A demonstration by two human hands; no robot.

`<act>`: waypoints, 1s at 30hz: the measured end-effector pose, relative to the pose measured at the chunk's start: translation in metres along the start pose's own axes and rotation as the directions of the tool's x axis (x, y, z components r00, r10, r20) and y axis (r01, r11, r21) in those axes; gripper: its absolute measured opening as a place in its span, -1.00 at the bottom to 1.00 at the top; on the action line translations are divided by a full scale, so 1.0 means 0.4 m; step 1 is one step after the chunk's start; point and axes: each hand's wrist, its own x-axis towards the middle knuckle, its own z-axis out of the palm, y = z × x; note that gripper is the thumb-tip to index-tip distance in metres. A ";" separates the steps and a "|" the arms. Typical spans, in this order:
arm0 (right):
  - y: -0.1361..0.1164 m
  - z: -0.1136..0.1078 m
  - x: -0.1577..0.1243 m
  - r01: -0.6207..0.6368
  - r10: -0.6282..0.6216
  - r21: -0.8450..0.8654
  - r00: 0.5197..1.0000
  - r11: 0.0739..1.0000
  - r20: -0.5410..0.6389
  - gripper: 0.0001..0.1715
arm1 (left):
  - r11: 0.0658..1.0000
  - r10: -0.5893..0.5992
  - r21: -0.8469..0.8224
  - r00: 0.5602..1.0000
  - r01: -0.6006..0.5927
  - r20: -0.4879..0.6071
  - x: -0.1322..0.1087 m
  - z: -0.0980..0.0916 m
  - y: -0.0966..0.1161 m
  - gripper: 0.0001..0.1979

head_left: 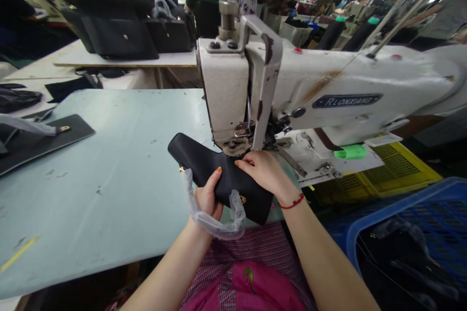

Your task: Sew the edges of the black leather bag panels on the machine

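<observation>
A black handbag panel lies folded under the needle area of a white sewing machine. Its handle, wrapped in clear plastic, loops toward me from gold-coloured rings. My left hand reaches through that loop and grips the panel's near edge, thumb on top and fingers underneath. Close beside the presser foot, my right hand pinches the panel's upper right part between thumb and curled fingers. The machine head hides the panel's far edge at the needle.
A pale green tabletop spreads to the left, with another black panel at its far side. Black bags stand on a board behind. At right are a blue basket holding black pieces and a yellow crate. People work farther back.
</observation>
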 end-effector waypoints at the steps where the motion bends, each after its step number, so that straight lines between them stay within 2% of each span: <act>1: 0.002 0.001 -0.001 0.003 -0.003 0.011 1.000 1.000 -0.007 -0.58 | 1.000 0.014 0.005 1.000 -0.014 -0.001 0.001 0.000 -0.002 -0.61; 8: 0.008 0.008 -0.003 -0.001 0.000 0.065 1.000 0.998 0.002 -0.61 | 0.999 0.002 0.034 1.000 -0.001 -0.029 0.000 0.006 -0.001 -0.67; 14: 0.015 0.019 0.003 0.017 -0.015 0.096 1.000 0.995 -0.021 -0.65 | 0.997 -0.020 0.069 1.000 0.021 -0.007 0.004 0.011 0.013 -0.60; 20: 0.018 0.032 -0.003 0.008 -0.003 0.161 1.000 0.987 -0.030 -0.64 | 0.977 -0.052 0.210 0.998 0.046 0.024 0.017 0.015 0.051 -0.58; 25: 0.017 0.061 -0.024 -0.007 0.012 0.345 1.000 0.939 -0.010 -0.67 | 0.921 -0.156 0.374 0.983 0.109 0.097 0.060 0.000 0.108 -0.61; 30: 0.014 0.112 -0.040 0.011 0.026 0.532 0.998 0.847 -0.063 -0.64 | 0.865 -0.225 0.489 0.958 0.111 0.181 0.128 -0.012 0.156 -0.58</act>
